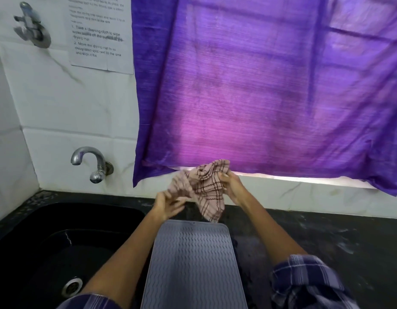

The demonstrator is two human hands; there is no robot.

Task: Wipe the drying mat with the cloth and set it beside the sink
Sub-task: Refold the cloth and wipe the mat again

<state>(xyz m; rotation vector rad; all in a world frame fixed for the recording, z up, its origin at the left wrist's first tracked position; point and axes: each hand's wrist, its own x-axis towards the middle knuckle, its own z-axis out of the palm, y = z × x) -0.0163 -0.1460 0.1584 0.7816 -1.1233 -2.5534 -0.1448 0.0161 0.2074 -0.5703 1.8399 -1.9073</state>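
Your left hand (168,202) and right hand (229,186) both grip the bunched checked cloth (204,186), holding it up above the far end of the grey drying mat (193,264). The mat lies flat on the dark table (326,237), just right of the black sink (59,241), under the purple curtain (260,85)

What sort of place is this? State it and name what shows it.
Most likely a home kitchen counter: a black sink set in dark stone, a wall tap on white tiles, and a grey drying mat beside the sink.
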